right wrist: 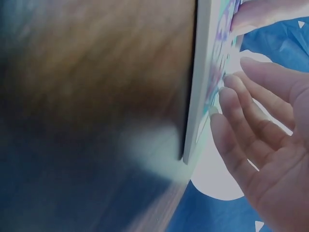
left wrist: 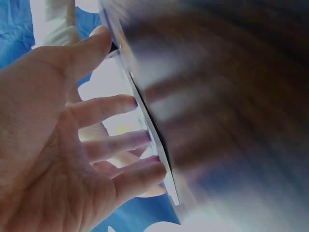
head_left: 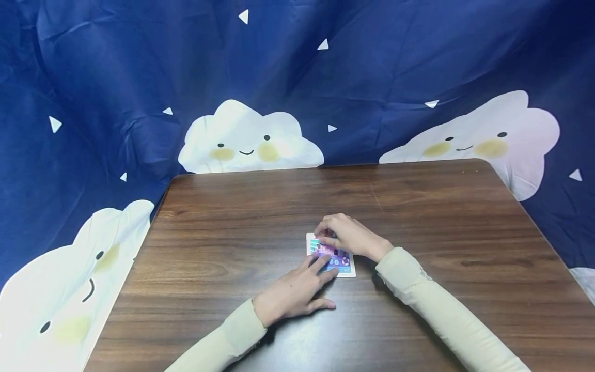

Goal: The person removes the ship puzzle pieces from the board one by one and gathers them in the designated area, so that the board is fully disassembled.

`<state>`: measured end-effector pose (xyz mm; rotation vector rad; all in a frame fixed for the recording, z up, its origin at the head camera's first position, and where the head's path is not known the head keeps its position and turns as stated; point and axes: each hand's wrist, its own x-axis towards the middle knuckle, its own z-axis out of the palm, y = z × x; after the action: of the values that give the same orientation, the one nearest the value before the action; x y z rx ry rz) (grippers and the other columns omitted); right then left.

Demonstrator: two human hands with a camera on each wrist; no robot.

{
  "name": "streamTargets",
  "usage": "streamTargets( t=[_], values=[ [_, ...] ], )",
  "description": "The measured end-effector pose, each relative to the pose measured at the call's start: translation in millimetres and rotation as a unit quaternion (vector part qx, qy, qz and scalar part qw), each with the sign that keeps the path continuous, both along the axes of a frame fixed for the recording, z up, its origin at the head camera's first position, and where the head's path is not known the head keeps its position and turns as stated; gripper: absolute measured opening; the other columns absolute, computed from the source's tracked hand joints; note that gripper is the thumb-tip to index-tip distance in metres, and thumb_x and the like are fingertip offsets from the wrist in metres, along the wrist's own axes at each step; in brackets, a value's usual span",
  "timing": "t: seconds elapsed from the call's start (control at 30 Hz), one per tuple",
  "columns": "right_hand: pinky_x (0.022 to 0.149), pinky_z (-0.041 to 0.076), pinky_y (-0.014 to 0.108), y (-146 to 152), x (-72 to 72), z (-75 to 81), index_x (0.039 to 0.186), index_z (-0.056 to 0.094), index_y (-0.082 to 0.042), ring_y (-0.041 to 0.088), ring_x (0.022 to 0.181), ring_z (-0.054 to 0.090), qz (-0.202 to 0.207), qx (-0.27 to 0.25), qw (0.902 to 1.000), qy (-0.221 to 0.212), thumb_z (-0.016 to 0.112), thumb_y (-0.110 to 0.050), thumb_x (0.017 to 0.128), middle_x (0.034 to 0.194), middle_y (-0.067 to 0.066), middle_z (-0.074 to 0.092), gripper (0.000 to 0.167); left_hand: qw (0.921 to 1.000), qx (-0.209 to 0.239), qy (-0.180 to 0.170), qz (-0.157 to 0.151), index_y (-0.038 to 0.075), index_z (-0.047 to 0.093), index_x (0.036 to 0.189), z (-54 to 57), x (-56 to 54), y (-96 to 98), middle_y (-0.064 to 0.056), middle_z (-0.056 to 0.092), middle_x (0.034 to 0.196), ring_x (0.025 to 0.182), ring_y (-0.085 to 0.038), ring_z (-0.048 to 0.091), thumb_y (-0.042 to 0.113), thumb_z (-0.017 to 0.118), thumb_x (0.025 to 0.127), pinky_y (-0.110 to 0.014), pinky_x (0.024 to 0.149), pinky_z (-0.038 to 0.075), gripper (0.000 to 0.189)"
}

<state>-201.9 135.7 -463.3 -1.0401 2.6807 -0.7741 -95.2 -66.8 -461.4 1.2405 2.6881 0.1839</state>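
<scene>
A small flat picture panel (head_left: 344,269) with a white border and a pink, purple and blue design lies on the wooden table. My left hand (head_left: 297,290) comes from the lower left, its fairly straight fingers spread and their tips on the panel's near left part. In the left wrist view its thumb stands apart from the panel's edge (left wrist: 157,140). Over the far right part is my right hand (head_left: 348,235), fingers bent and fingertips down at the picture. The right wrist view shows its thumb apart from the fingers and nothing pinched between them. Both hands hide much of the picture.
The brown wood-grain table (head_left: 223,222) reaches out on all sides of the panel. Behind it and to the left hangs a dark blue cloth (head_left: 362,67) with smiling white clouds and small white triangles. Pale long sleeves (head_left: 446,310) cover both arms.
</scene>
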Motion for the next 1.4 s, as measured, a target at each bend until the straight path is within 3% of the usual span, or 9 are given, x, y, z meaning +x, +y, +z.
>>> streamTargets(
  t=[0.43,0.73,1.07,1.4],
  values=[
    [0.091,0.058,0.039,-3.6,5.2,0.3,0.119,0.077,-0.013,0.014,0.102,0.067,-0.011,0.011,0.9996,-0.022,0.074,-0.022,0.097,0.114,-0.001,0.073,0.024,1.0,-0.001,-0.001,0.0,0.014,0.048,0.157,0.6,2.1,-0.6,-0.02,0.037,0.167,0.154,-0.042,0.037,0.061,0.061,0.097,-0.046,0.117,0.047,0.077],
    [0.085,0.053,0.03,-3.3,2.4,-2.6,0.114,0.078,-0.012,0.014,0.094,0.065,-0.013,-0.014,0.9992,-0.035,0.077,-0.021,0.094,0.109,0.0,0.072,0.022,0.9999,-0.01,0.01,0.004,0.015,0.047,0.157,0.6,2.5,1.1,-0.016,0.042,0.165,0.152,-0.041,0.04,0.062,0.06,0.097,-0.045,0.113,0.051,0.077],
    [0.085,0.049,0.031,-5.9,3.3,-2.3,0.111,0.077,-0.013,0.015,0.092,0.063,-0.032,-0.023,0.9982,-0.045,0.081,-0.022,0.09,0.107,0.001,0.071,0.023,0.9996,-0.014,0.023,-0.003,0.016,0.048,0.157,-0.1,2.2,1.2,-0.014,0.045,0.162,0.149,-0.041,0.044,0.062,0.062,0.096,-0.044,0.113,0.052,0.078],
    [0.078,0.051,0.026,-7.2,1.2,-4.4,0.106,0.073,-0.011,0.015,0.085,0.064,-0.029,-0.064,0.9963,-0.05,0.083,-0.017,0.088,0.097,0.002,0.072,0.021,0.9996,-0.017,0.021,-0.004,0.016,0.047,0.157,-0.2,0.7,1.0,-0.013,0.046,0.161,0.146,-0.04,0.047,0.063,0.063,0.095,-0.043,0.11,0.054,0.079]
  ],
)
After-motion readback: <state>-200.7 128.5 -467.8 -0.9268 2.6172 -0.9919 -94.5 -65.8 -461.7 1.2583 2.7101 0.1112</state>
